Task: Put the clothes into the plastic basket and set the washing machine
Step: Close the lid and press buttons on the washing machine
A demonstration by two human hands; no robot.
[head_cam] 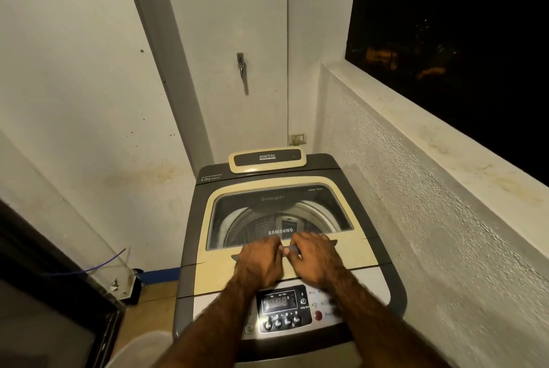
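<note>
Fingers (274, 244) of L hand (258, 262) and R hand (316, 257) are bent and hooked on the grey handle (289, 249) at the lid's front edge. Knuckles are up and tips tucked out of sight. The hands sit side by side, nearly touching. The two-handed hold at mid-handle is prob. so the lid (217, 257) lifts evenly w/o twisting. Going by the grip, opening is the step in hand. Lid lies flat, shut.

Through the lid's window (267, 207) the drum (249, 228) shows its ribbed wall and rim. No clothes I can make out in it, but glare + blur hide the bottom, so can't call it empty.

Both forearms pass over the panel (277, 303). Its display is lit and no finger is on a button, so setting is not yet done.

Washer (190, 219) stands in a corner, btw. a wall and a low parapet (416, 189). A pale rim (139, 350) sits at bottom left, just beside the washer. It may be the basket, but it's too cropped to tell and its contents can't be seen. Clothes aren't in view anywhere.
</note>
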